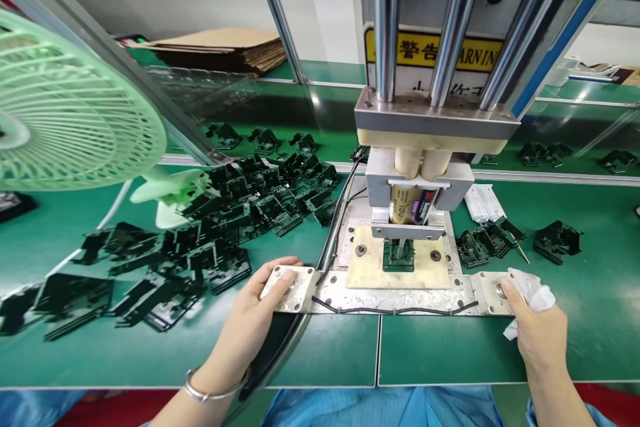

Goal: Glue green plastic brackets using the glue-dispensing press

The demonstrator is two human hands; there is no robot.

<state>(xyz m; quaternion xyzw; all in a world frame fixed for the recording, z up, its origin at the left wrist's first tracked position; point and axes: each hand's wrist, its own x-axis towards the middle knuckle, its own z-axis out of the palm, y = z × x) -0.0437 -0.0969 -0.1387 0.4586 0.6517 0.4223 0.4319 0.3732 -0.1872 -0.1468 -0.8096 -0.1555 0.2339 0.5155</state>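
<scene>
My left hand (250, 320) grips the left button plate (303, 296) of a metal press base (350, 297), its thumb lying on the round button. On the other side, my right hand (545, 337) has its thumb on the button of the right button plate (487, 293). A crumpled white tissue (539, 296) is held in that hand, partly hidden by it. Between the hands, a small green circuit board (399, 261) sits in the cream fixture plate (357, 270). The press head (435, 133) is above it, with a labelled, taped block (407, 205) under its pads.
Many dark green circuit-board assemblies (240, 207) are heaped at left, beside a light green fan (75, 107). More assemblies (557, 241) and white parts (484, 203) lie at right. Black cables (333, 233) run past the press. Stacked cardboard (220, 47) is behind.
</scene>
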